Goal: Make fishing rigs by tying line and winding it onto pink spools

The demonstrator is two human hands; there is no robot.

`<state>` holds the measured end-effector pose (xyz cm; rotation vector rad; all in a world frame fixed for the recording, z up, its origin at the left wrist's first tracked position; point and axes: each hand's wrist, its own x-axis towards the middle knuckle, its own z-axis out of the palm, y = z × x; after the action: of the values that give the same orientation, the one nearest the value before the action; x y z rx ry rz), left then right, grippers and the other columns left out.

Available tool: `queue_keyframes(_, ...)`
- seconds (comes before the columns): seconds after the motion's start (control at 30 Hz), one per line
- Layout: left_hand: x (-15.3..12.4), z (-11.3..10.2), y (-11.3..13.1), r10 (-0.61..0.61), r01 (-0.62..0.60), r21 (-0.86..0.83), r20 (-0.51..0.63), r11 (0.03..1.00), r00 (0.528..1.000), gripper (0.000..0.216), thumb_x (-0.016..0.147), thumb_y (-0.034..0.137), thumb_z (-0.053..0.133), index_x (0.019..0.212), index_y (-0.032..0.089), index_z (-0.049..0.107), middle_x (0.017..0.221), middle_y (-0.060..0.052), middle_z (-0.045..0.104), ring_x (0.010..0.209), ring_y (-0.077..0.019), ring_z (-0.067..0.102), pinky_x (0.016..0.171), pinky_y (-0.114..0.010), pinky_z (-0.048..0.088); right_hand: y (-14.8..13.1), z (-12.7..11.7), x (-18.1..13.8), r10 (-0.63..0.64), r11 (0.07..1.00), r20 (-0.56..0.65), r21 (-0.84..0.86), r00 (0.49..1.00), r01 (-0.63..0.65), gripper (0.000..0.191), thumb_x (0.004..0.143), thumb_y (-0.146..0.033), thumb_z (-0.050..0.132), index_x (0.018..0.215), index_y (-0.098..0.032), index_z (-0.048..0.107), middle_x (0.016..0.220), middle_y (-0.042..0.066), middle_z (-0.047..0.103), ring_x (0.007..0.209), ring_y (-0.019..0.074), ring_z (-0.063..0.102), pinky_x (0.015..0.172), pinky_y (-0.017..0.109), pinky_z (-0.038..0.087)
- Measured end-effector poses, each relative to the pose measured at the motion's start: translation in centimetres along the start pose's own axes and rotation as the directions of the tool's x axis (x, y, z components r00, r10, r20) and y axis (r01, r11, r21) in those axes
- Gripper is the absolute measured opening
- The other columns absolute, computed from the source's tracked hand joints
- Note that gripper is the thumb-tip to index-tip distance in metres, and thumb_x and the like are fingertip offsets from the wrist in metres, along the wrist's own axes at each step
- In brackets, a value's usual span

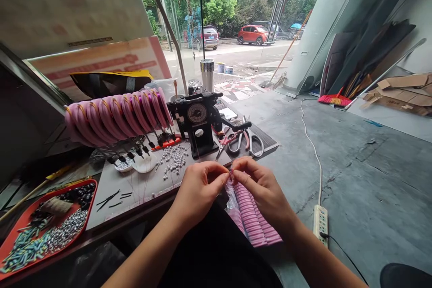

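Observation:
My left hand (199,189) and my right hand (261,186) meet at their fingertips in front of the table's edge. Both pinch the top end of a stack of pink ribbed rings (253,216) that hangs down over my lap, with a clear plastic bag (231,202) beside it. A small purple bit shows between the fingertips; I cannot make out what it is. Just beyond the hands stands a black counter machine with a round dial (197,119).
A rack of pink coils (118,114) fills the table's left. White beads (173,159), small white dishes (143,164), scissors (253,139) and pliers lie near the machine. A red tray of beads (43,229) sits at lower left. A power strip (320,222) lies on the concrete floor.

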<state>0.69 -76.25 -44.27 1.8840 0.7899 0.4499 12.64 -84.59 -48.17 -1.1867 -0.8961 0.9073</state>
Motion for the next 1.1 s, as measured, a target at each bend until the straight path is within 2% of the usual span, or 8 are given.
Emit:
queue_keyframes(0.07,-0.1,-0.1,0.0,0.003,-0.003,-0.017,-0.014,1.0,1.0,0.016,0.077,0.021,0.056,0.069,0.014,0.068,0.066,-0.005,0.068,0.062,-0.0177,0.06,0.059,-0.024,0.044,0.3,0.3,0.0,0.087,0.991,0.007,0.106,0.996,-0.087,0.016,0.081,-0.032,0.058,0.077,-0.017,0.054,0.068,-0.002,0.052,0.059,0.0097,0.049,0.058,0.022,0.041)
queue_keyframes(0.13,-0.1,-0.1,0.0,-0.011,0.01,-0.041,-0.019,0.999,1.0,0.016,0.076,0.022,0.056,0.068,0.014,0.068,0.066,-0.004,0.068,0.062,-0.0172,0.06,0.06,-0.024,0.044,0.7,0.8,-0.1,0.085,0.992,-0.025,0.098,0.996,-0.082,0.017,0.081,-0.033,0.058,0.077,-0.017,0.053,0.064,-0.003,0.052,0.058,0.0095,0.049,0.056,0.022,0.04)
queue_keyframes(0.27,-0.2,-0.4,-0.1,-0.048,0.046,-0.065,-0.036,0.997,0.998,0.016,0.075,0.022,0.055,0.07,0.014,0.068,0.065,-0.004,0.066,0.062,-0.0165,0.058,0.059,-0.024,0.042,1.3,1.6,-0.3,-0.123,0.978,-0.136,-0.183,0.983,0.097,0.013,0.085,-0.028,0.053,0.078,-0.017,0.055,0.069,-0.001,0.055,0.062,0.0109,0.052,0.059,0.022,0.041)
queue_keyframes(0.37,-0.3,-0.4,0.0,-0.051,0.049,-0.047,-0.032,0.998,0.998,0.014,0.073,0.021,0.056,0.07,0.014,0.067,0.067,-0.003,0.067,0.064,-0.0167,0.058,0.06,-0.024,0.042,1.4,1.9,-0.5,-0.22,0.932,-0.158,-0.325,0.963,0.159,0.012,0.086,-0.025,0.051,0.078,-0.017,0.055,0.071,0.0,0.057,0.066,0.012,0.054,0.062,0.023,0.042)
queue_keyframes(0.6,-0.7,0.2,-0.1,0.057,-0.026,0.146,-0.207,0.989,0.977,0.01,0.069,0.015,0.058,0.06,0.017,0.062,0.053,0.003,0.059,0.05,-0.0101,0.05,0.048,-0.019,0.036,1.0,1.7,-0.4,-0.018,0.998,-0.028,-0.062,0.999,0.016,0.016,0.084,-0.032,0.054,0.077,-0.017,0.055,0.064,-0.002,0.054,0.057,0.0115,0.052,0.055,0.023,0.043)
queue_keyframes(0.8,-0.9,0.1,-0.7,0.101,-0.079,0.123,-0.184,0.989,0.978,0.009,0.071,0.014,0.056,0.065,0.016,0.062,0.058,0.002,0.062,0.053,-0.0113,0.054,0.049,-0.02,0.039,0.4,1.4,-0.1,0.047,0.998,0.06,0.043,0.997,-0.05,0.018,0.084,-0.031,0.054,0.075,-0.017,0.052,0.059,-0.003,0.053,0.053,0.0109,0.051,0.055,0.024,0.043)
queue_keyframes(1.0,-0.9,-0.4,-0.8,0.149,-0.124,0.189,-0.123,0.974,0.981,0.011,0.072,0.011,0.053,0.067,0.017,0.062,0.062,0.001,0.063,0.058,-0.0122,0.056,0.053,-0.02,0.04,0.2,1.3,-0.3,-0.092,0.956,0.012,-0.278,0.996,0.091,0.016,0.087,-0.029,0.05,0.077,-0.018,0.055,0.066,-0.002,0.053,0.06,0.0107,0.049,0.057,0.023,0.039)
queue_keyframes(1.1,-0.7,-0.5,-0.8,0.135,-0.111,0.219,-0.098,0.969,0.986,0.012,0.07,0.008,0.053,0.064,0.017,0.059,0.058,0.002,0.06,0.056,-0.0114,0.054,0.052,-0.021,0.038,0.1,1.2,-0.3,-0.125,0.93,0.025,-0.346,0.992,0.126,0.015,0.086,-0.028,0.05,0.077,-0.017,0.056,0.067,-0.001,0.055,0.062,0.0115,0.05,0.058,0.023,0.039)
